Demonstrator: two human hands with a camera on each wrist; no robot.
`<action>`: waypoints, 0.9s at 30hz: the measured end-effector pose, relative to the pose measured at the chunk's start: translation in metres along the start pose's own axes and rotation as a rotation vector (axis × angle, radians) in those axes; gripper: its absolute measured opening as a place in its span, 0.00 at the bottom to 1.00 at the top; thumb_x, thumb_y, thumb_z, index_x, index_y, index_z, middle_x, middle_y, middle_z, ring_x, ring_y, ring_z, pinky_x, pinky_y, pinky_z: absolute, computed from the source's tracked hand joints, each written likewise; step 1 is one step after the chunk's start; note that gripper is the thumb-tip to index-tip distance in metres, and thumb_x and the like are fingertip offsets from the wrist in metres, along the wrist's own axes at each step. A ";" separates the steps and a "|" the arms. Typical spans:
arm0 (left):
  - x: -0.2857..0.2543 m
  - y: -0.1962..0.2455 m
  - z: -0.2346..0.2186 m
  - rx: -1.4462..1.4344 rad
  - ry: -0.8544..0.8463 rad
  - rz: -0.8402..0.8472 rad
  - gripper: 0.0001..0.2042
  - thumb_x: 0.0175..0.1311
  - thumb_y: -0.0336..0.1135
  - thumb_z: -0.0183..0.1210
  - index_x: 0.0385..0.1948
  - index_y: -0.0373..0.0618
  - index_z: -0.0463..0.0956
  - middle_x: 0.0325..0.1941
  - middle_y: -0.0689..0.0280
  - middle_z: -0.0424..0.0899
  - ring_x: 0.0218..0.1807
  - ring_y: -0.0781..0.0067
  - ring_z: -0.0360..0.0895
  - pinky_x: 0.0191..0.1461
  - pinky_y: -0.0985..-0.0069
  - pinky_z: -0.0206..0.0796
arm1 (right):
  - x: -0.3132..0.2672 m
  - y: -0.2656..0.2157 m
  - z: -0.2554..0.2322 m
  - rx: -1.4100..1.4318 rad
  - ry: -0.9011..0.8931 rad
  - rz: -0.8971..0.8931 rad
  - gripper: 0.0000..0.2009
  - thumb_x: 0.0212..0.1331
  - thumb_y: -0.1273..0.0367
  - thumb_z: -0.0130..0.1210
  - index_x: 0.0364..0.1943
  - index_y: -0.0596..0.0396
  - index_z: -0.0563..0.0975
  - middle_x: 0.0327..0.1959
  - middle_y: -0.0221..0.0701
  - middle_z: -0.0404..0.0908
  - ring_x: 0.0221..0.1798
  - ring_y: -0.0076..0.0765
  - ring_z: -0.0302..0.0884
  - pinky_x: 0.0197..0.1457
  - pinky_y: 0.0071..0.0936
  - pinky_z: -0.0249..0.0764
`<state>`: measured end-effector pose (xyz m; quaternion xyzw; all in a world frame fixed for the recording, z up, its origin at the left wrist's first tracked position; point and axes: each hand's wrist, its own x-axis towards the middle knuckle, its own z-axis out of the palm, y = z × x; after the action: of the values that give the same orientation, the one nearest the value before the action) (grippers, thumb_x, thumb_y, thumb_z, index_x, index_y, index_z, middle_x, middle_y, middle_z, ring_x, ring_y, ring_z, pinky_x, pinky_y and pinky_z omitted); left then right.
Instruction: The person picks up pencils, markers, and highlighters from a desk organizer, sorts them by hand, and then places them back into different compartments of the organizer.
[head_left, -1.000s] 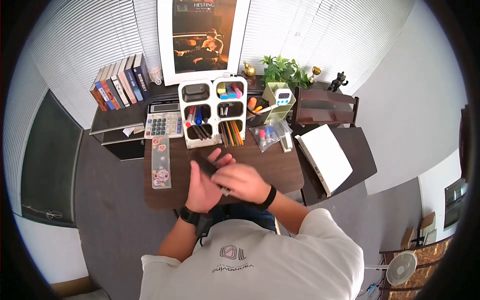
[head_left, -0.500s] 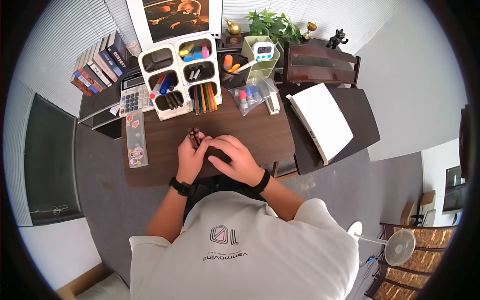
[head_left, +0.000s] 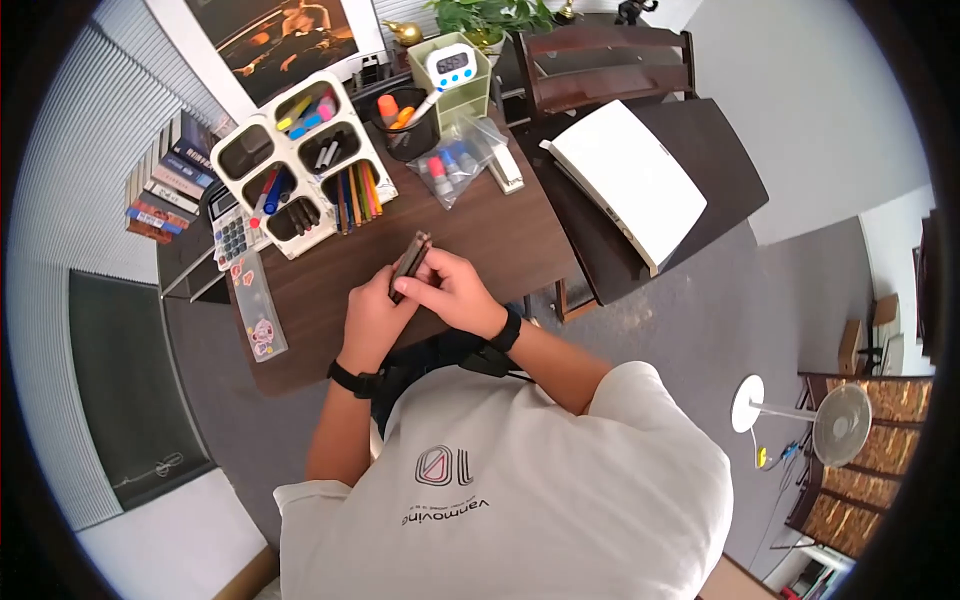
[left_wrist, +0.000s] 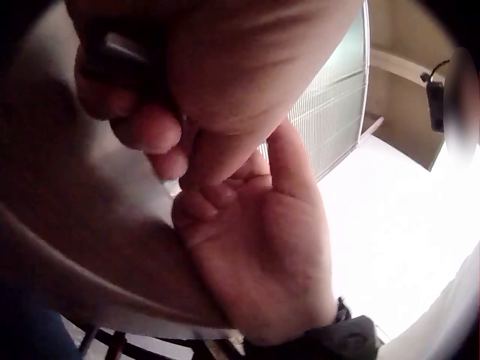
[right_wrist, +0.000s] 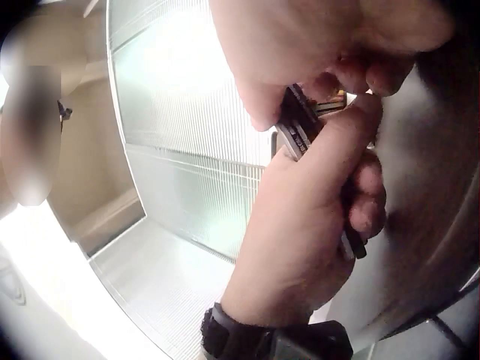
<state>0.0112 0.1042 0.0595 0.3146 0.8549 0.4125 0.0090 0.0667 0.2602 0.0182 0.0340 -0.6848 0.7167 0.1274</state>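
A bundle of dark, slim sticks or pens (head_left: 409, 268) stands tilted between the two hands above the brown desk (head_left: 500, 240). The left hand (head_left: 376, 318) curls its fingers round the bundle. From the other side the right hand (head_left: 456, 292) pinches it, thumb across the front. In the right wrist view the dark bundle (right_wrist: 298, 127) shows between both hands, pale lettering on it, and one dark end sticks out below the left hand (right_wrist: 300, 217). The left wrist view shows a dark end (left_wrist: 124, 49) among curled fingers; how many pieces are held cannot be told.
A white organizer (head_left: 290, 150) with markers and pencils stands behind the hands. A sticker-covered case (head_left: 258, 310) lies at the desk's left. Behind are a mesh pen cup (head_left: 405, 140), a bag of bottles (head_left: 455, 165) and a stapler (head_left: 507, 168); a white box (head_left: 630, 185) lies right.
The head view has turned, shifting the desk's contents left and up. The right hand has moved from covering the left hand's side to pinching the dark bundle, which now tilts to the right.
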 end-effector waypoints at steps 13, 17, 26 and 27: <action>0.005 -0.012 -0.007 -0.898 -0.523 -0.614 0.12 0.77 0.36 0.56 0.46 0.34 0.78 0.35 0.56 0.86 0.30 0.66 0.85 0.35 0.70 0.81 | 0.008 -0.006 -0.009 0.344 0.029 0.244 0.10 0.72 0.65 0.61 0.40 0.60 0.78 0.26 0.21 0.77 0.28 0.15 0.73 0.31 0.20 0.73; -0.002 -0.028 -0.003 -1.088 -0.396 -0.540 0.14 0.79 0.38 0.53 0.51 0.33 0.76 0.43 0.53 0.87 0.41 0.63 0.88 0.44 0.67 0.83 | 0.007 -0.002 0.001 0.227 0.100 0.072 0.12 0.67 0.67 0.65 0.45 0.60 0.77 0.38 0.29 0.77 0.34 0.18 0.75 0.33 0.22 0.76; -0.024 -0.052 0.016 -1.509 0.027 -0.293 0.15 0.82 0.37 0.46 0.53 0.35 0.77 0.75 0.50 0.68 0.76 0.53 0.65 0.79 0.54 0.59 | -0.006 -0.021 0.015 -0.520 0.082 -0.366 0.13 0.55 0.65 0.72 0.39 0.52 0.81 0.47 0.37 0.76 0.47 0.49 0.78 0.53 0.40 0.77; -0.025 -0.049 0.016 -1.503 0.045 -0.316 0.15 0.83 0.37 0.46 0.54 0.36 0.77 0.75 0.50 0.69 0.76 0.53 0.66 0.78 0.54 0.60 | -0.005 -0.018 0.017 -0.540 0.050 -0.347 0.11 0.56 0.65 0.71 0.38 0.52 0.81 0.45 0.35 0.77 0.48 0.48 0.78 0.53 0.40 0.77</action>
<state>0.0094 0.0794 0.0083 0.0893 0.3797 0.8828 0.2619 0.0732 0.2432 0.0358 0.0975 -0.8309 0.4774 0.2687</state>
